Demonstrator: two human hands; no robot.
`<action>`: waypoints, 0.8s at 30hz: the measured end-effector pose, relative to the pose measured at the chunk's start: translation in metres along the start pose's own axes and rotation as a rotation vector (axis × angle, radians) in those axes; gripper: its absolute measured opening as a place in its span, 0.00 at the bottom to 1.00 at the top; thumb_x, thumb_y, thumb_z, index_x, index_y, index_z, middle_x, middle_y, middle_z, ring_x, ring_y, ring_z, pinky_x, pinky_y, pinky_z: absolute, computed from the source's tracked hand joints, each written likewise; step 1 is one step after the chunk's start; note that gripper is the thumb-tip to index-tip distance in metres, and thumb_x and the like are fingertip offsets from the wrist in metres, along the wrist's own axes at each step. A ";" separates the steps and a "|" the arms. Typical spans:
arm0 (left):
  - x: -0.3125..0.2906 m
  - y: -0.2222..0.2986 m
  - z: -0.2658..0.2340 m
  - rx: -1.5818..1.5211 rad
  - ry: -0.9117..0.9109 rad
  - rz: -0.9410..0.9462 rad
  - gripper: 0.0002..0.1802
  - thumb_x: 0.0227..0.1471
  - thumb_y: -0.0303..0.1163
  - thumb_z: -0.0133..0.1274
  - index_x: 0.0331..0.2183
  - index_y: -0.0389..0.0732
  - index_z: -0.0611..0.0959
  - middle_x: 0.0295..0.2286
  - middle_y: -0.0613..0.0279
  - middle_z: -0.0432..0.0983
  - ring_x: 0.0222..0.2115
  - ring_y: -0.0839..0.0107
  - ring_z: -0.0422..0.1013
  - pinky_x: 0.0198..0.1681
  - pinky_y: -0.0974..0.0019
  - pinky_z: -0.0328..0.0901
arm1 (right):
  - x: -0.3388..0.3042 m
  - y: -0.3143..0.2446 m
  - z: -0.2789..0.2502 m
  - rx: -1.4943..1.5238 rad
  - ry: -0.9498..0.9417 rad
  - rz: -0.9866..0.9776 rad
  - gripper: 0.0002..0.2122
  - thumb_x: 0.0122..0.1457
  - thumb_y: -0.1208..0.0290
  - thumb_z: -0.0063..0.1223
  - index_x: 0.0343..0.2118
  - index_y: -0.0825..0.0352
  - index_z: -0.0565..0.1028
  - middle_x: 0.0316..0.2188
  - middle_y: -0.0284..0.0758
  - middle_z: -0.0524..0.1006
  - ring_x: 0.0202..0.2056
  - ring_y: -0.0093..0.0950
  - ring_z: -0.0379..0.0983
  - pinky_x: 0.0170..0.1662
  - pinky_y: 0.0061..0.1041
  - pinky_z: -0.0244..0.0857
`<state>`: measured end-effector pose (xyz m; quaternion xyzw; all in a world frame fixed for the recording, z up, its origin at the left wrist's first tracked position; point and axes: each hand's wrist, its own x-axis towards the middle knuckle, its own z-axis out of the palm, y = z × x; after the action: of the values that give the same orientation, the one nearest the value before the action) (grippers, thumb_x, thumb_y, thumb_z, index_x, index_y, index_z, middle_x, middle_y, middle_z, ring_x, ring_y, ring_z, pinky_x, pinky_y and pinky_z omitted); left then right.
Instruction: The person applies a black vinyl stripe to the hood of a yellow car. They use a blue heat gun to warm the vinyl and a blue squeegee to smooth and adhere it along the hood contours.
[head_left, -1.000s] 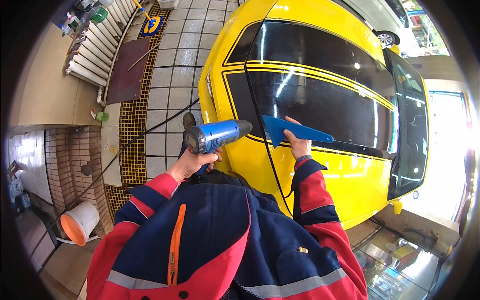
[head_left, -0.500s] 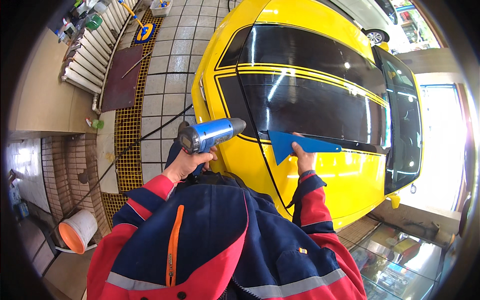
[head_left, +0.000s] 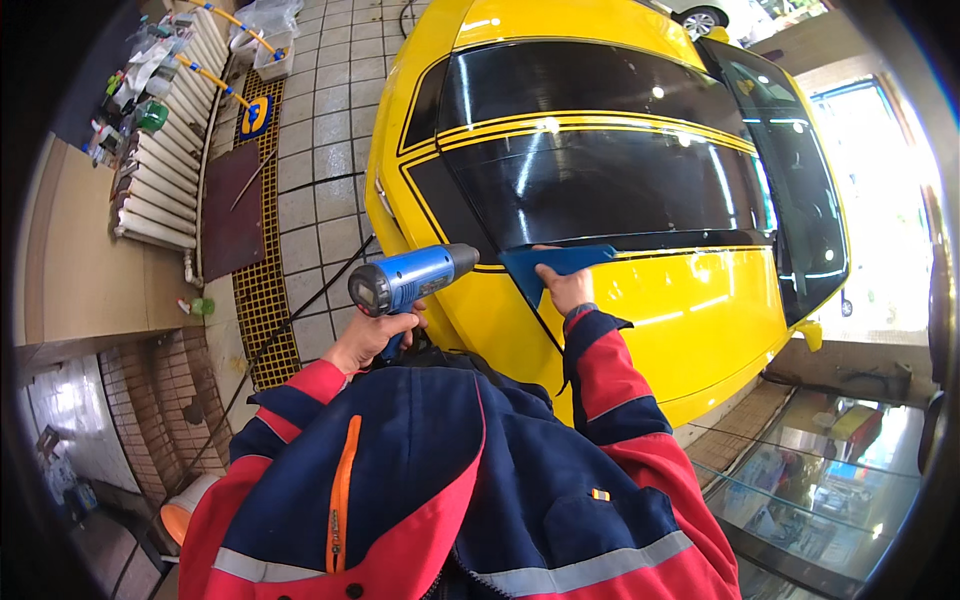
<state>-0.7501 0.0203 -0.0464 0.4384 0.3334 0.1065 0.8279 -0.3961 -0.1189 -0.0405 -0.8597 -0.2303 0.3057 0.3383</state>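
My left hand (head_left: 372,340) is closed around the handle of a blue heat gun (head_left: 405,278), whose dark nozzle points right toward the front edge of the hood. In my right hand (head_left: 570,288) is a flat blue squeegee (head_left: 532,266), pinched between thumb and fingers. Its broad end lies over the hood's front corner, along the lower border of a glossy black stripe (head_left: 610,185). The stripe runs lengthwise over the yellow car (head_left: 690,310), with thin yellow and black lines beside it. Part of my right fingers is hidden behind the squeegee.
A dark cable (head_left: 325,290) crosses the tiled floor (head_left: 335,150) on the left. Beyond it lie a yellow grating (head_left: 268,335), a brown mat (head_left: 233,210) and a white radiator (head_left: 165,180). A glass display case (head_left: 810,490) stands at the lower right.
My right hand has moved the squeegee left, toward the hood's front edge, and tilted it. The heat gun stays close to its earlier place in my left hand. The whole view has shifted slightly.
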 end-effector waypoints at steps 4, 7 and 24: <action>-0.009 0.002 -0.003 -0.003 0.015 0.013 0.19 0.55 0.30 0.62 0.48 0.35 0.83 0.36 0.57 0.84 0.26 0.75 0.77 0.31 0.67 0.73 | -0.010 -0.006 -0.009 0.226 0.072 -0.042 0.16 0.67 0.68 0.64 0.58 0.58 0.83 0.54 0.41 0.84 0.54 0.37 0.81 0.62 0.31 0.73; -0.024 0.000 -0.008 -0.024 0.029 0.037 0.19 0.55 0.30 0.63 0.48 0.35 0.83 0.36 0.57 0.84 0.26 0.75 0.77 0.31 0.67 0.73 | -0.019 0.000 -0.006 0.161 0.158 -0.043 0.16 0.68 0.65 0.63 0.58 0.56 0.83 0.54 0.41 0.84 0.54 0.34 0.82 0.61 0.30 0.74; -0.053 -0.002 -0.008 -0.018 0.075 -0.040 0.17 0.54 0.29 0.62 0.47 0.35 0.84 0.37 0.56 0.85 0.26 0.75 0.76 0.32 0.67 0.73 | -0.005 -0.017 -0.016 0.264 0.218 0.085 0.16 0.70 0.65 0.61 0.59 0.58 0.82 0.57 0.43 0.81 0.56 0.40 0.79 0.67 0.36 0.68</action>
<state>-0.7953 -0.0001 -0.0266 0.4200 0.3717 0.1093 0.8206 -0.3922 -0.1176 -0.0174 -0.8449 -0.1134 0.2522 0.4579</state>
